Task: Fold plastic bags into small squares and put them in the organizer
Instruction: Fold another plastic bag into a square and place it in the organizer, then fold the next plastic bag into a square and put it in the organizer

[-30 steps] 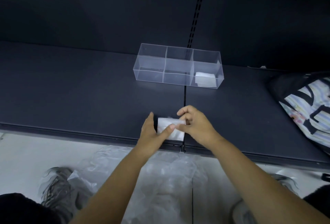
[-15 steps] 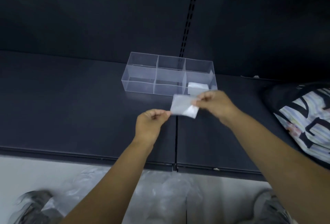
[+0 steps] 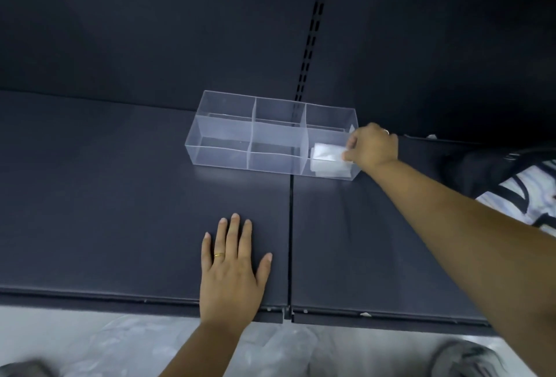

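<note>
Dark shelf [image 3: 120, 196] carries the clear organizer [image 3: 222, 139]. The right hand [image 3: 371, 148] pinches a folded bag [image 3: 328, 152] in its rightmost compartment, over another square. The left hand [image 3: 231, 274] lies flat, released. The bag seems light, slippery and springy; pinch across the folded edges.

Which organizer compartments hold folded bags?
Only the near right compartment: white folded bags lie there under the right hand. The others look empty.

- A dark shelf [image 3: 120, 196] runs across the view, its two panels meeting at a seam right of centre.
- A slotted upright strip [image 3: 313, 31] on the dark back wall.
- A striped black-and-white bag [image 3: 511, 196] at the shelf's right edge.
- A pale floor [image 3: 60, 337] below the shelf's front edge.
</note>
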